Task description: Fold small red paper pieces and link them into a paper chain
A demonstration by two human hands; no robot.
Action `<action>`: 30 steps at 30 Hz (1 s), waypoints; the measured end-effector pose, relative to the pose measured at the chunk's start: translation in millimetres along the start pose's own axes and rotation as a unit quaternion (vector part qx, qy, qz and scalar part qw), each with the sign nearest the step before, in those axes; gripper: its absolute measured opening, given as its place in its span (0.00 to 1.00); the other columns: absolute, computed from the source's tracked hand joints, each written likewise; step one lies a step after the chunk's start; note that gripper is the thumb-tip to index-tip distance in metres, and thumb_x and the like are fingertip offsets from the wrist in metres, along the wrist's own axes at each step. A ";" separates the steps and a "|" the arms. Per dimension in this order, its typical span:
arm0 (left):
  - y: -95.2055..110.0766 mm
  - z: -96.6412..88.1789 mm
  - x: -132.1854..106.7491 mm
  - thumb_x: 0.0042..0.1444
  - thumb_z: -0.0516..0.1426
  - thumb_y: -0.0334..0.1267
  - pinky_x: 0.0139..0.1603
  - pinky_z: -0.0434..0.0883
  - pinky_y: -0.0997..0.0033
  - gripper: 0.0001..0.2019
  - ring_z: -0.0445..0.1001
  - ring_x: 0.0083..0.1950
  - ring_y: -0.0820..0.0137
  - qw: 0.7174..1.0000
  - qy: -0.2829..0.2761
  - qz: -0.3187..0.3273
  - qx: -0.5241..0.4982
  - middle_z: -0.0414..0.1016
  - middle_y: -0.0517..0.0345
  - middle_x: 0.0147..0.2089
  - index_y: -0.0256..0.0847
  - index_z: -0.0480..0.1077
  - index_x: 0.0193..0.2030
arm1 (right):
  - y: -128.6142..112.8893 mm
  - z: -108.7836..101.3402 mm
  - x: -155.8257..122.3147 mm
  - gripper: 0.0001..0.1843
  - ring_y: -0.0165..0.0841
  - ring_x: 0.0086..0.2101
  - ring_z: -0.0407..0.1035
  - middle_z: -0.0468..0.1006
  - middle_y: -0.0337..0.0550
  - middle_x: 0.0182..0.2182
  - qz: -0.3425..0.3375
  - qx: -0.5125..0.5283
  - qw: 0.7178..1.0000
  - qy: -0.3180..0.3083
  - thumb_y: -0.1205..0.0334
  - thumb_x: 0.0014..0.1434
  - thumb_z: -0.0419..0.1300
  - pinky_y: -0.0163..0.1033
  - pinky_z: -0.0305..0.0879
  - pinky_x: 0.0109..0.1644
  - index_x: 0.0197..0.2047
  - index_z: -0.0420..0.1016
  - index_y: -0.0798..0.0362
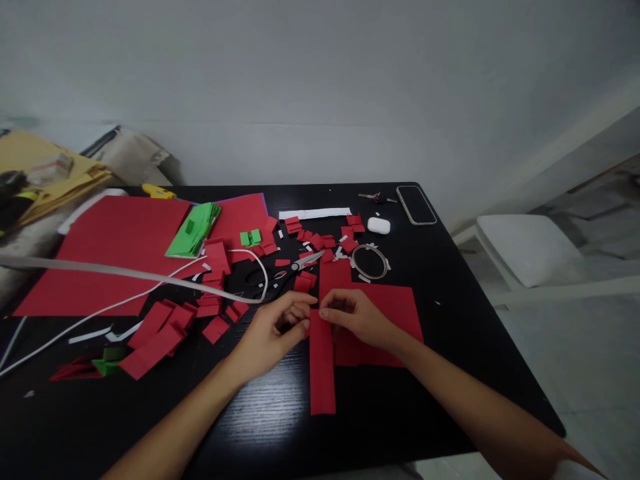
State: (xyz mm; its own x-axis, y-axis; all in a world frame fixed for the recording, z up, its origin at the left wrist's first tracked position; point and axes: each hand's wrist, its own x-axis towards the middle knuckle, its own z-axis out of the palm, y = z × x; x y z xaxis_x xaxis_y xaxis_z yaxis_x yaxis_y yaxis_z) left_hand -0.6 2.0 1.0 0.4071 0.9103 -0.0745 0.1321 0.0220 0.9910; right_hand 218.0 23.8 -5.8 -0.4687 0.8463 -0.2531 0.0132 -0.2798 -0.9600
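A long red paper strip (pixel 323 373) lies upright in view near the table's front, its far end between my two hands. My left hand (pixel 277 327) is closed at the strip's upper left corner, with thumb and forefinger at the edge and the other fingers curled. From the other side, my right hand (pixel 357 317) pinches the top end of the strip between thumb and fingers. Under my right hand and wrist lie larger red paper sheets (pixel 395 313). Scissors (pixel 303 263) with dark handles rest just beyond my left hand, among small folded red pieces (pixel 305 281).
A white cable (pixel 150 270) crosses the left side. Green folded papers (pixel 195 230) lie on a large red sheet (pixel 110 253). Folded red papers (pixel 163 333) are at left. A tape roll (pixel 370 261), white case (pixel 379 226), keys (pixel 377 198) and phone (pixel 416 205) sit at right.
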 end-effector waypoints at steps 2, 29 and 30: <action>0.6 0.1 0.5 0.64 0.60 0.36 0.41 0.73 0.71 0.12 0.75 0.38 0.71 1.000 0.004 -0.003 0.009 0.79 0.56 0.40 0.40 0.74 0.53 | 0.7 0.3 0.3 0.14 0.29 0.29 0.69 0.76 0.37 0.28 -0.005 -0.004 1.000 0.001 0.51 0.57 0.71 0.35 0.64 0.35 0.34 0.79 0.54; -8.3 10.6 0.4 0.63 0.62 0.43 0.36 0.72 0.71 0.14 0.74 0.30 0.72 0.990 0.137 -0.026 -0.037 0.75 0.65 0.30 0.42 0.66 0.51 | 7.5 7.8 2.5 0.18 0.31 0.31 0.75 0.80 0.37 0.32 -0.019 0.037 0.997 0.072 0.52 0.52 0.76 0.38 0.75 0.38 0.38 0.76 0.52; -8.6 10.9 0.4 0.63 0.62 0.43 0.36 0.72 0.71 0.15 0.74 0.30 0.72 0.989 0.139 -0.026 -0.039 0.75 0.65 0.30 0.42 0.65 0.50 | 7.4 7.6 2.7 0.19 0.31 0.31 0.75 0.80 0.38 0.32 -0.019 0.039 0.996 0.076 0.52 0.51 0.76 0.38 0.75 0.38 0.38 0.76 0.52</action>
State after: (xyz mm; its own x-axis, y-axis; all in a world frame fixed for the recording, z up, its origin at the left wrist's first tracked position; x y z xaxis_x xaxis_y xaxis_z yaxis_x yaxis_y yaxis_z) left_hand 8.3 -2.4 -8.8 0.1356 0.9854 -0.1029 0.0715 0.0939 0.9930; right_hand 210.1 20.6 -12.7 -0.3291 0.9138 -0.2380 -0.0724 -0.2757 -0.9585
